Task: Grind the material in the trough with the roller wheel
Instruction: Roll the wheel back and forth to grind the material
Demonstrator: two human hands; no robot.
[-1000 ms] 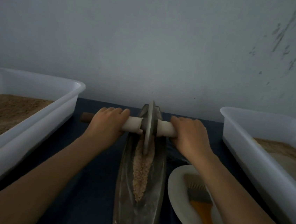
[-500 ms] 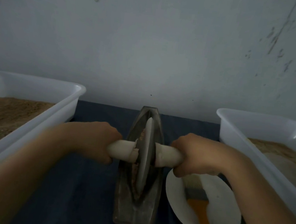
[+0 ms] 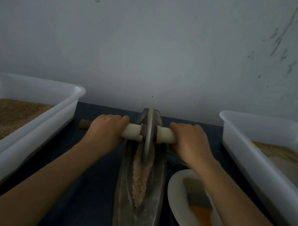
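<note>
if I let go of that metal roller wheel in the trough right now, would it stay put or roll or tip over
The thin grey metal roller wheel stands on edge, so it would probably roll along the long dark metal trough. Its white-wrapped handle juts out both sides, so it likely tips only until one end lands on the rim. Both hands' grip suggests it is heavy.

Pretty sure anyone would call my setup a small herbal-prep workroom, not a kitchen. I've got a boat-shaped metal trough (image 3: pixel 138 200) with a roller wheel (image 3: pixel 148 136) on a dark cloth (image 3: pixel 88 189), white plastic tubs (image 3: pixel 32 132) of brown powder left and right, and a bare scuffed wall (image 3: pixel 151 48) behind.
</note>
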